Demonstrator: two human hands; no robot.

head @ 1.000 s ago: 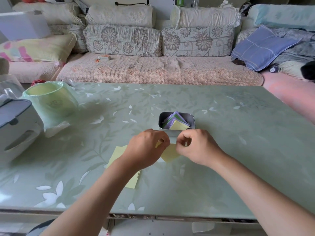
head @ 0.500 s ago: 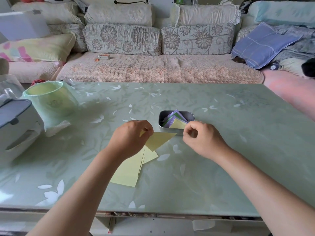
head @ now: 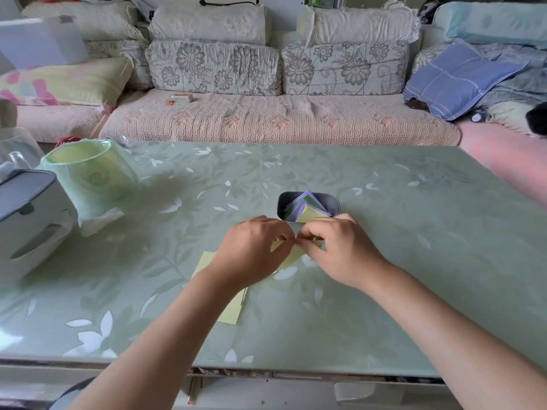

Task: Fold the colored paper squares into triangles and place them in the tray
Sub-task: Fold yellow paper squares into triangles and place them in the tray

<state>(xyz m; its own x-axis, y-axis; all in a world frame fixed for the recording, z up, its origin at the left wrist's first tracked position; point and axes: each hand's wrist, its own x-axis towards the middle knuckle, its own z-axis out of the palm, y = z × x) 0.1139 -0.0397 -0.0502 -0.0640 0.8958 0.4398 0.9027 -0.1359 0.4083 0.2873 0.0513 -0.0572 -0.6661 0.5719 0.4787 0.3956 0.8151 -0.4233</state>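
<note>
A small grey metal tray (head: pixel 333 200) sits at the table's middle and holds several folded purple, green and yellow paper triangles (head: pixel 305 207). Just in front of it, my left hand (head: pixel 251 253) and my right hand (head: pixel 340 250) meet fingertip to fingertip, both pinching a yellow paper piece (head: pixel 291 257) that lies low over the table. Most of that piece is hidden under my fingers. A small stack of flat yellow paper squares (head: pixel 228 309) lies under my left wrist, partly covered.
A pale green bin with a plastic liner (head: pixel 88 176) and a grey-white appliance (head: pixel 26 214) stand at the table's left. The green glass table (head: pixel 414 261) ends in a front edge near me. A sofa with cushions runs behind it.
My left hand carried the yellow triangle left and up, then brought it back to the middle. My right hand closed in and now pinches the same piece.
</note>
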